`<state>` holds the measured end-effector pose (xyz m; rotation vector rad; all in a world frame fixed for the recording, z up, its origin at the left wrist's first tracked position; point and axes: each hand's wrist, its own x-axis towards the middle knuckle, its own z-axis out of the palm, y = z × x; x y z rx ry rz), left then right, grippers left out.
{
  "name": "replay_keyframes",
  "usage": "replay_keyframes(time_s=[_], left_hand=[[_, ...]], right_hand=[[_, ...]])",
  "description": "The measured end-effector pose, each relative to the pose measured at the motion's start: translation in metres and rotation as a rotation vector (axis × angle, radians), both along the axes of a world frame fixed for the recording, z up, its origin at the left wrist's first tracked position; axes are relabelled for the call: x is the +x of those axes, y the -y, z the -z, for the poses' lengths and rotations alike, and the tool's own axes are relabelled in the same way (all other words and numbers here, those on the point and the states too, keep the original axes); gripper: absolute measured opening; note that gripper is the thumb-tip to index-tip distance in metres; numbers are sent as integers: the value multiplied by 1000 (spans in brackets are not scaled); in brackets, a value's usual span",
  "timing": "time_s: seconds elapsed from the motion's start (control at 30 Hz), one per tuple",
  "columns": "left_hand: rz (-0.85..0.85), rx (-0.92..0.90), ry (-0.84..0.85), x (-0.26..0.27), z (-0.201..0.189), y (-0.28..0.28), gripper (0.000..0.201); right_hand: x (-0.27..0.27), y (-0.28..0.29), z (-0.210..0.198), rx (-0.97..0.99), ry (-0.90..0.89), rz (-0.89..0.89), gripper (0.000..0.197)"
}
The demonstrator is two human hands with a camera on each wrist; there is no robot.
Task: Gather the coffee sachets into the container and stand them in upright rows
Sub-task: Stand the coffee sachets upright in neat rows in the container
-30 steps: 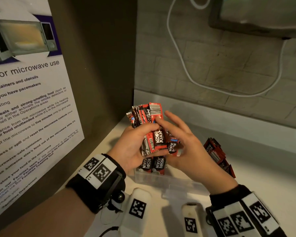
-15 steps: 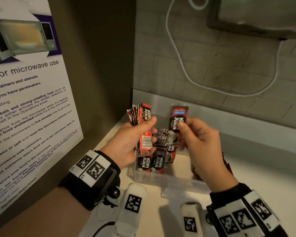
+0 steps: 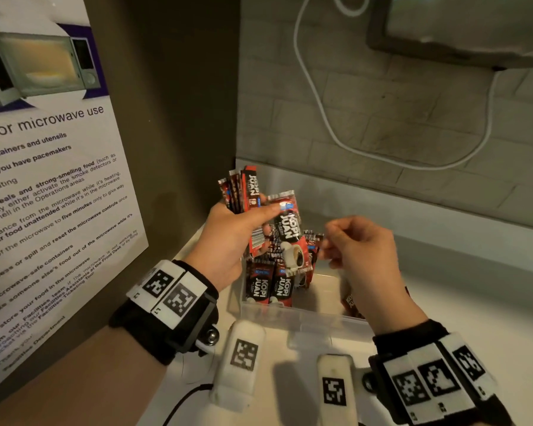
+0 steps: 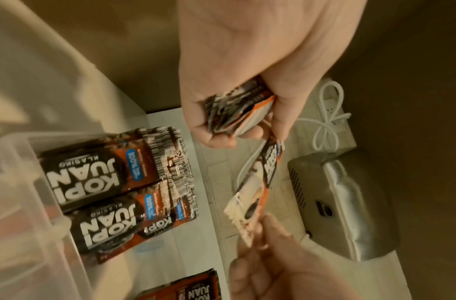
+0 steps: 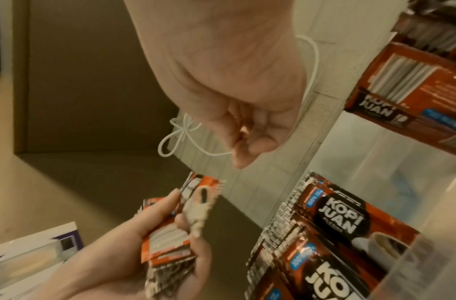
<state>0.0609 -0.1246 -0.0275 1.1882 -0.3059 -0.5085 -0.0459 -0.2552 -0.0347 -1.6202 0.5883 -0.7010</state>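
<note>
My left hand [image 3: 253, 216] grips a fanned bundle of red-and-black coffee sachets [image 3: 243, 192] above the clear plastic container [image 3: 305, 318]. Its thumb pins one sachet [image 3: 290, 232] face-out at the front of the bundle; that sachet hangs tilted. In the left wrist view the bundle [image 4: 237, 107] sits in the curled fingers. My right hand [image 3: 336, 244] hovers just right of the hanging sachet, fingers curled, and the right wrist view shows this hand [image 5: 247, 138] empty. Two rows of sachets [image 3: 268, 287] stand upright at the container's left end. More loose sachets [image 5: 414, 91] lie on the counter to the right.
A microwave-use poster [image 3: 43, 179] hangs on the brown left wall, close to my left arm. A white cable [image 3: 320, 103] loops down the tiled back wall from a metal appliance [image 3: 459, 26]. Two white tagged blocks [image 3: 243, 364] lie on the white counter [image 3: 474, 302] before the container.
My right hand drew one sachet out of the bundle, turned it face-out, passed it under the left thumb and let go. It then pulled back to the right.
</note>
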Motion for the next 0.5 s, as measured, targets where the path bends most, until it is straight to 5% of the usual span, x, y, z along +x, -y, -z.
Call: replay_keyframes(time_s=[0.13, 0.3, 0.5], left_hand=[[-4, -21, -39, -2, 2, 1, 18], [-18, 5, 14, -8, 4, 7, 18], [-35, 29, -129, 0, 4, -2, 16]], right_hand=[[1, -12, 4, 109, 71, -29, 9], [4, -19, 5, -81, 15, -148, 13], [9, 9, 27, 15, -79, 144, 23]])
